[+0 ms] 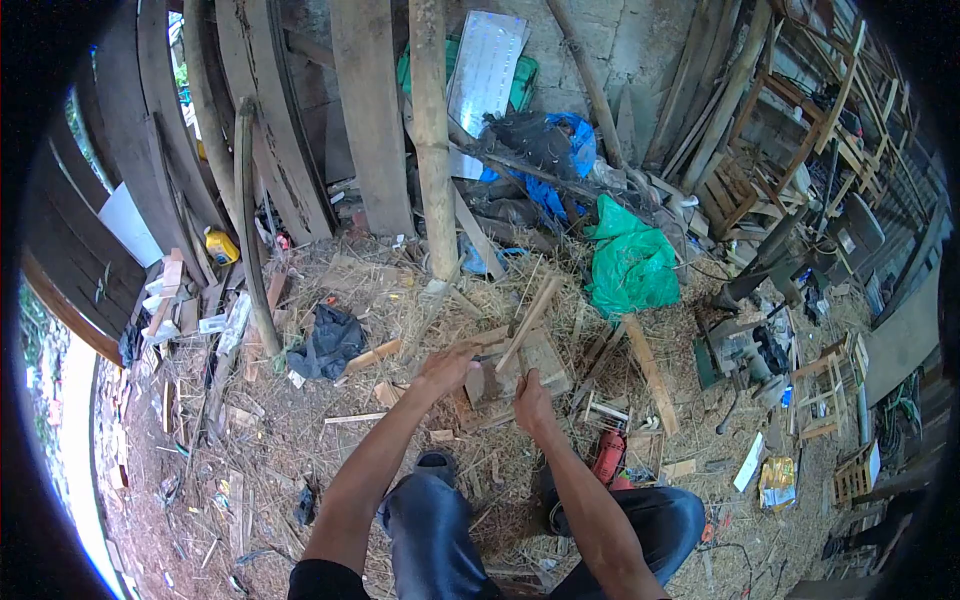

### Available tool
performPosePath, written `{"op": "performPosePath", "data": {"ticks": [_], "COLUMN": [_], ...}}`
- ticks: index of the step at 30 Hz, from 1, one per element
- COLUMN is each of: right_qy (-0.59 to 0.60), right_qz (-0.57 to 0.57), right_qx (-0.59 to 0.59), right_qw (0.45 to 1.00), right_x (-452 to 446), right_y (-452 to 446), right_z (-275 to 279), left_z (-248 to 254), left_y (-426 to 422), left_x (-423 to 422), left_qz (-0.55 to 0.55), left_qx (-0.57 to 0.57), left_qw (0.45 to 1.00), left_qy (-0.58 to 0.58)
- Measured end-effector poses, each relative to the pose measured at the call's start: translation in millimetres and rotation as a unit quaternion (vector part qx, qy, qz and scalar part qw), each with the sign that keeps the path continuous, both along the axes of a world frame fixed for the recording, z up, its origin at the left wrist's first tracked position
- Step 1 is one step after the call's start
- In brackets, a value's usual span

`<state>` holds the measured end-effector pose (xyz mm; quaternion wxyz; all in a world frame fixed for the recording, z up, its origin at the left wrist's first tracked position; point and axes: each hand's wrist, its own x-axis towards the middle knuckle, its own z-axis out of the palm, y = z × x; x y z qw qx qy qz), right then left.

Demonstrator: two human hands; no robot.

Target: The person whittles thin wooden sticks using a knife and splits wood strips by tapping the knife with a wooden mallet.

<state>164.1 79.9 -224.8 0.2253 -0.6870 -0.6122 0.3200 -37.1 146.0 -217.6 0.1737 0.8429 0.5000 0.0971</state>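
Head view: wooden strip (529, 325) is slanting over a board (549, 362).
Left hand (446, 371): is curling left of the strip, hold unclear.
Right hand (534, 402): is curling near the strip's lower end, hold also unclear.

left hand (448, 372): beside wood strip (531, 322), grip unclear. right hand (533, 402): at wooden board (547, 360). wood strip: one, tilted, lower end between the hands. red tool (608, 455): on littered floor (275, 435), near right leg (680, 522). green bag (632, 265): crumpled, beyond. black bag (328, 340): crumpled, to the left. yellow jug (221, 246): far left.
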Motion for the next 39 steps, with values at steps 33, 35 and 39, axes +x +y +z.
{"op": "performPosePath", "data": {"ticks": [33, 35, 39], "right_qy": [0.044, 0.069, -0.024], "right_qz": [0.016, -0.014, 0.049], "right_qx": [0.118, 0.116, 0.039], "right_qw": [0.992, 0.991, 0.998], "right_x": [-27.6, -31.4, -29.2], "right_y": [-1.2, -0.7, -9.5], "right_z": [38.3, 27.2, -12.0], "left_z": [-12.6, -31.8, -17.5], "left_y": [-0.6, 7.9, 0.8], "left_x": [-1.0, -4.6, -9.9], "left_qz": [0.031, 0.023, -0.039], "left_qx": [-0.152, -0.157, -0.101], "left_qw": [0.984, 0.987, 0.993], "left_qy": [-0.083, -0.016, 0.056]}}
